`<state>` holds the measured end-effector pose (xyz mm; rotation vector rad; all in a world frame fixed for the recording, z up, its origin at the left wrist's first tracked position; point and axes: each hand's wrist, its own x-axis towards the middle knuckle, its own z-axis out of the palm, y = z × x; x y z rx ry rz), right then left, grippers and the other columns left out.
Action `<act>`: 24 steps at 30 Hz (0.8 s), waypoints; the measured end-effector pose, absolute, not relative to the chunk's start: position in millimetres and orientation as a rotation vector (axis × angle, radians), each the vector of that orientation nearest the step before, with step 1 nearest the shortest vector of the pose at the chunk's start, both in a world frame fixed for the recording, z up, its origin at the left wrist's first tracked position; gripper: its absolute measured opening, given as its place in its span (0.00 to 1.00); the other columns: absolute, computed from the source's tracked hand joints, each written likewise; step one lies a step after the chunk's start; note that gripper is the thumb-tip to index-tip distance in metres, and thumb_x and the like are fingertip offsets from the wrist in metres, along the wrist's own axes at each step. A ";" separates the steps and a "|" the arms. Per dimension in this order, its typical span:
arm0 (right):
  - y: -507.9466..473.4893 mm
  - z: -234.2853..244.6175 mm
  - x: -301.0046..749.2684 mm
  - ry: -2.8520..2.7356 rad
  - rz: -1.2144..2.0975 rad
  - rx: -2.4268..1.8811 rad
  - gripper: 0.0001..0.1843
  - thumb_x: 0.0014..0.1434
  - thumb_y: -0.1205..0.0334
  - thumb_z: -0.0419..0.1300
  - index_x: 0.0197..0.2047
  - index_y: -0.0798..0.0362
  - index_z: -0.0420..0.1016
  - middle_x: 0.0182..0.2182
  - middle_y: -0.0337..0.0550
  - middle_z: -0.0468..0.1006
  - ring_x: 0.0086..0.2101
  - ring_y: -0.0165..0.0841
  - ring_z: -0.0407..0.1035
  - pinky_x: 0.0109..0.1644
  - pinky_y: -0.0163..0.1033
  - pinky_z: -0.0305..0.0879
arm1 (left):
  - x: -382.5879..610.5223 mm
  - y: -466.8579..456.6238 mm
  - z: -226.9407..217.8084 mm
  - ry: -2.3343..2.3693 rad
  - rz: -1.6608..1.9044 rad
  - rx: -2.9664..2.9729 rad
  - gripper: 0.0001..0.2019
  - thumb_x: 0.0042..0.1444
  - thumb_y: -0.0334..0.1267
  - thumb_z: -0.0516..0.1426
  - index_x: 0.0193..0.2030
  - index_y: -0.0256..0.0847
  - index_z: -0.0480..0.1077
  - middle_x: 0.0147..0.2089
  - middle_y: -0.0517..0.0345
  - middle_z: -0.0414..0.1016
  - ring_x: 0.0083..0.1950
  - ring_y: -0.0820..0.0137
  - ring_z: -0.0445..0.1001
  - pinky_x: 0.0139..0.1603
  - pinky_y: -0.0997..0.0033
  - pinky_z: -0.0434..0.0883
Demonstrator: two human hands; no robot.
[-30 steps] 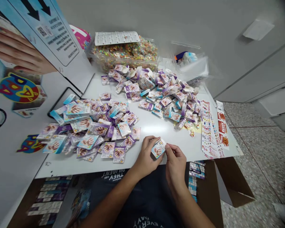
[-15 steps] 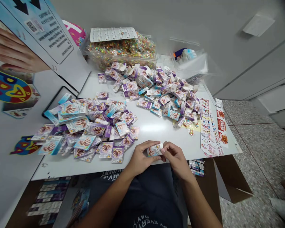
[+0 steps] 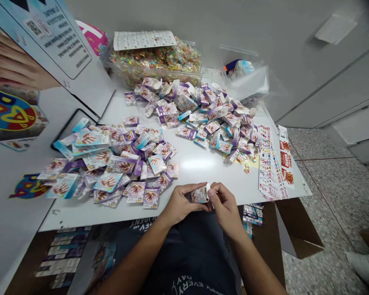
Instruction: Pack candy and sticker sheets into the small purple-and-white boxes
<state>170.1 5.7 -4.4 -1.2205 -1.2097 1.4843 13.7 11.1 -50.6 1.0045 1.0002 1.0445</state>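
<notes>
A small printed cardboard box [image 3: 199, 195] is held over the table's front edge. My left hand [image 3: 181, 205] grips its body between thumb and fingers. At the box's right end, my right hand [image 3: 224, 207] pinches the white end flap with thumb and forefinger. What is inside the box cannot be made out. To the left of my hands lies a heap of closed little boxes [image 3: 110, 164] in purple, blue and white. Farther back, another pile of such boxes [image 3: 209, 119] has many with raised flaps.
Behind the piles stands a clear plastic tub [image 3: 160, 73] of colourful small packets with a printed sheet [image 3: 144, 40] on top. Sticker sheets [image 3: 269, 164] lie at right. A large printed panel [image 3: 58, 49] rises at left. Cardboard cartons [image 3: 298, 229] stand below the table.
The white flap at the right end of the small box has shifted under my right fingers, and the end looks more opened. My left hand keeps its hold. The view has shifted slightly.
</notes>
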 end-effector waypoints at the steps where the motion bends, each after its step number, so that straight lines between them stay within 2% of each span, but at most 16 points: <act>1: 4.5 -3.8 167.4 -1.193 1.450 -1.250 0.21 0.65 0.42 0.61 0.30 0.49 0.65 0.21 0.31 0.62 0.23 0.27 0.57 0.26 0.34 0.56 | 13.9 11.1 -50.7 1.007 1.041 1.003 0.33 0.36 0.40 0.77 0.53 0.41 0.80 0.49 0.50 0.84 0.50 0.56 0.81 0.53 0.62 0.78; 7: 2.0 -6.2 159.1 -1.135 1.384 -1.301 0.20 0.65 0.44 0.61 0.31 0.49 0.64 0.22 0.30 0.61 0.22 0.26 0.54 0.25 0.32 0.53 | 13.6 9.4 -53.1 1.004 1.033 1.001 0.33 0.37 0.40 0.76 0.55 0.42 0.79 0.54 0.50 0.83 0.55 0.55 0.80 0.59 0.60 0.75; 11: 6.2 -9.6 164.8 -1.242 1.362 -1.332 0.19 0.67 0.47 0.60 0.30 0.50 0.63 0.21 0.30 0.61 0.23 0.26 0.55 0.26 0.33 0.52 | 12.6 9.9 -53.3 1.014 1.029 1.009 0.35 0.36 0.40 0.77 0.55 0.41 0.79 0.53 0.50 0.83 0.56 0.55 0.79 0.61 0.59 0.74; 16: 8.1 -12.5 172.8 -1.336 1.416 -1.308 0.17 0.68 0.49 0.59 0.31 0.50 0.64 0.23 0.31 0.60 0.24 0.26 0.55 0.28 0.33 0.53 | 11.5 12.0 -51.5 1.028 1.016 1.012 0.34 0.35 0.41 0.77 0.54 0.40 0.80 0.49 0.51 0.84 0.53 0.55 0.80 0.56 0.62 0.76; 20: 4.6 -12.8 169.8 -1.364 1.333 -1.361 0.18 0.68 0.50 0.58 0.30 0.50 0.63 0.23 0.30 0.60 0.24 0.26 0.54 0.27 0.33 0.52 | 10.7 12.3 -50.6 1.031 1.004 1.031 0.35 0.34 0.42 0.77 0.53 0.39 0.80 0.48 0.51 0.84 0.52 0.55 0.80 0.54 0.62 0.76; 24: 3.5 -13.7 167.4 -1.328 1.281 -1.423 0.19 0.67 0.48 0.58 0.28 0.50 0.62 0.21 0.30 0.59 0.22 0.26 0.53 0.26 0.34 0.50 | 10.3 10.9 -50.7 1.029 1.004 1.100 0.33 0.38 0.43 0.76 0.54 0.41 0.79 0.52 0.50 0.83 0.55 0.55 0.79 0.60 0.60 0.73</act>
